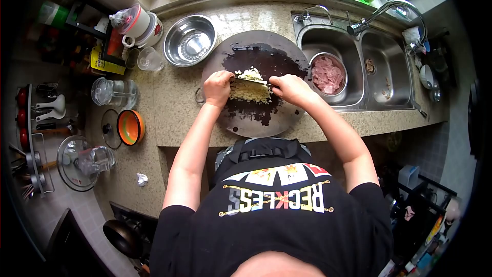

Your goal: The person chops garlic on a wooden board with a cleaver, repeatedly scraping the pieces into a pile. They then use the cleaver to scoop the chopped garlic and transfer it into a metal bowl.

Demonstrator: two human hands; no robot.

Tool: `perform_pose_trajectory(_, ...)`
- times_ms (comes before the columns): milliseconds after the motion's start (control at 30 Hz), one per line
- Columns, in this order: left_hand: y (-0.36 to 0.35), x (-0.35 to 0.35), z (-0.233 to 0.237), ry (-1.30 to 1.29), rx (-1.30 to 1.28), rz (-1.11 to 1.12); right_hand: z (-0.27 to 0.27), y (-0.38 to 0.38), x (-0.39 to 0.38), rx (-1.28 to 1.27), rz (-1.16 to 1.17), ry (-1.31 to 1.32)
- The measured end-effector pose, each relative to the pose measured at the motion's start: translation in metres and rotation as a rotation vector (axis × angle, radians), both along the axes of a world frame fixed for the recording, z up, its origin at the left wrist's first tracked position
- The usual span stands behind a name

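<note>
A round dark chopping board [246, 115] lies on the counter, wet in its middle. Finely chopped pale pieces [251, 92] are heaped on it, with some scattered bits around. Across the heap runs a knife [251, 80], seen nearly along its edge. My right hand [288, 90] is closed at the knife's right end, where the handle is hidden by my fingers. My left hand [219, 88] is closed at the other end of the blade, with the fingers pinching its tip.
A steel bowl [190, 40] stands behind the board to the left. On the right, a double sink [388, 66] holds a bowl of pink raw meat [328, 75]. An orange bowl [130, 127], glass jugs and a pan lid [72, 177] sit along the left counter.
</note>
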State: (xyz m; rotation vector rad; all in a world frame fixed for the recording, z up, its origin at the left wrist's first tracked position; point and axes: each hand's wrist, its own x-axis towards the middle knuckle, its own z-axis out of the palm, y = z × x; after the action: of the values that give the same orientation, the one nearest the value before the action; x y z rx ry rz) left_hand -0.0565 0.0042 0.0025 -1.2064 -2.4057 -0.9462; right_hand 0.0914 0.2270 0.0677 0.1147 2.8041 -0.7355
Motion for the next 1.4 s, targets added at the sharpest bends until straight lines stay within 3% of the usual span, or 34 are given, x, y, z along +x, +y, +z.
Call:
perform_pose_trajectory(233,0.009,0.016,0.034,0.113,-0.114,-0.048,-0.029,0.021,0.013,-0.286,-0.057,0.063)
perform_pose_trajectory(433,-0.005,0.012,-0.005,-0.043,-0.042,0.066,-0.003,0.009,-0.007,-0.035,0.026,-0.069)
perform_pose_trajectory(567,-0.011,0.006,-0.004,-0.110,0.016,0.032,0.020,-0.004,-0.009,0.003,0.065,-0.032)
perform_pose_trajectory(700,-0.011,0.009,-0.003,-0.100,0.010,0.017,0.001,-0.010,0.002,-0.009,0.015,-0.065)
perform_pose_trajectory(767,-0.005,0.015,0.010,0.054,-0.025,-0.009,-0.023,-0.001,0.014,-0.088,-0.021,-0.008)
perform_pose_trajectory(933,0.004,0.028,0.042,0.121,-0.061,-0.020,-0.044,0.013,0.025,-0.310,-0.060,0.089)
perform_pose_trajectory(1067,-0.009,0.027,0.005,0.027,-0.043,0.053,-0.019,0.006,0.015,-0.192,-0.023,0.038)
perform_pose_trajectory(1133,-0.015,0.025,-0.003,-0.001,-0.012,0.065,0.002,0.001,0.002,-0.017,0.050,-0.034)
perform_pose_trajectory(1400,-0.023,0.019,-0.003,-0.182,0.049,0.053,0.026,-0.017,-0.001,0.000,0.062,-0.080)
